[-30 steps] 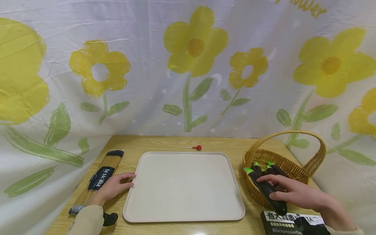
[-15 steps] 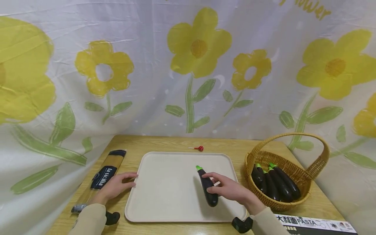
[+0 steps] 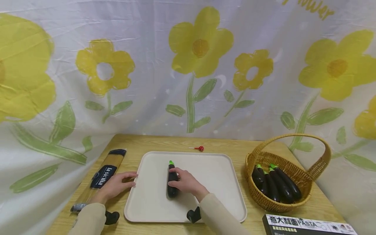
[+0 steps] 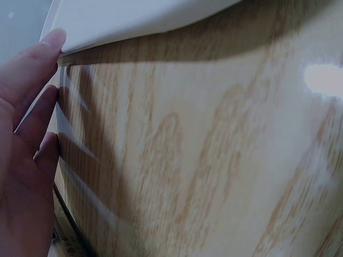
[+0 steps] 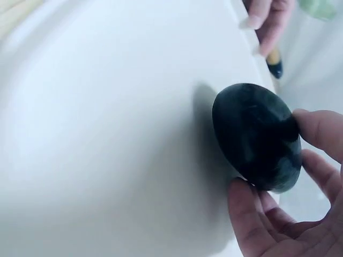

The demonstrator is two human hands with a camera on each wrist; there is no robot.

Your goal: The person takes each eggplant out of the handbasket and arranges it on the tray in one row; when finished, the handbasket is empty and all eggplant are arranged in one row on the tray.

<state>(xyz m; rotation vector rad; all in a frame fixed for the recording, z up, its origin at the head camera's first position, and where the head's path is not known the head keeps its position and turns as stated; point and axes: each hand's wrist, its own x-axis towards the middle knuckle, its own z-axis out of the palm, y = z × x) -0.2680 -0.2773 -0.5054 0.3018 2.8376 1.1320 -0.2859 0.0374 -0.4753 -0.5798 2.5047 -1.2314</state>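
A dark eggplant (image 3: pixel 172 181) with a green cap lies lengthwise at the left half of the pale tray (image 3: pixel 205 202). My right hand (image 3: pixel 188 181) pinches it between thumb and fingers from the right. The right wrist view shows the rounded end of the eggplant (image 5: pixel 257 139) close to the tray surface; whether it touches cannot be told. My left hand (image 3: pixel 116 187) touches the tray's left edge with relaxed fingers, and in the left wrist view its thumb (image 4: pixel 53 40) meets the rim.
At right stands a wicker basket (image 3: pixel 308 186) with several eggplants (image 3: pixel 279 186). A black-and-white pasta box (image 3: pixel 311 225) lies before it. Left of the tray is a spaghetti pack (image 3: pixel 102 176). A red lollipop (image 3: pixel 201 148) lies behind the tray; a flowered curtain (image 3: pixel 152 98) rises beyond the table.
My right hand has carried one eggplant from the basket leftward over the tray, down to its left half. The left hand has stayed at the tray's edge.
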